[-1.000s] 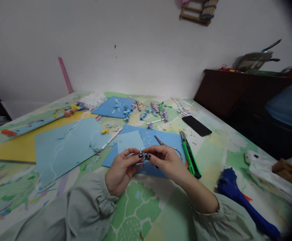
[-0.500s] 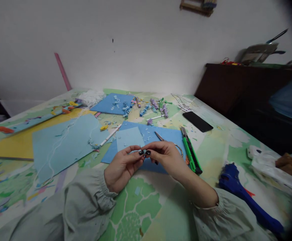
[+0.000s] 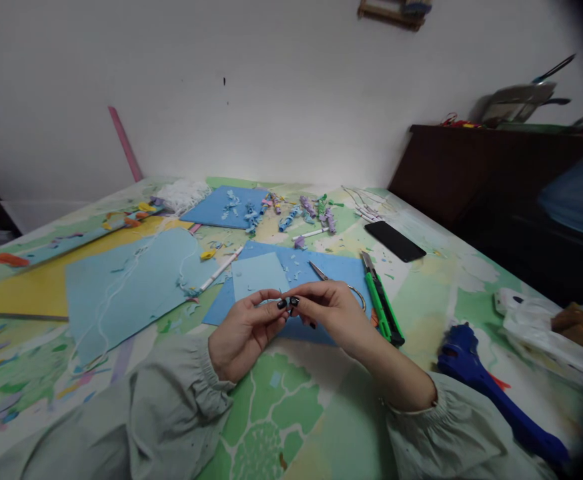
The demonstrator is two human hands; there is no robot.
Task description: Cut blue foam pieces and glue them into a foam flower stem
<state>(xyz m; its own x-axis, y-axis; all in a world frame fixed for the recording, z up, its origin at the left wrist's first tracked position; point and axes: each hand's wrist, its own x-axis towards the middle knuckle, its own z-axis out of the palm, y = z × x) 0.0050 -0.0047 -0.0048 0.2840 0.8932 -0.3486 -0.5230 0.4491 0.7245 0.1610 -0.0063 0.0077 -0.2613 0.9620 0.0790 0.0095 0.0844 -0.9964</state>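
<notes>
Over the near part of a blue sheet (image 3: 344, 270) on a patterned tablecloth (image 3: 421, 307), a left hand (image 3: 248, 327) and a right hand (image 3: 341, 317) pinch a tiny piece (image 3: 288, 304), mostly hidden. A pale square (image 3: 257, 275) and scissors (image 3: 317, 271) lie on the blue sheet. At its right edge rests a green cutter (image 3: 381, 303); beyond its far right corner, a black phone (image 3: 395, 241).

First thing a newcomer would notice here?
Probably the hands: the left hand and right hand meet mid-picture, pinching a small piece that is mostly hidden. Next, the bright green cutter just right of the right hand, then the dark blue tool at lower right, beside the right sleeve.
</notes>
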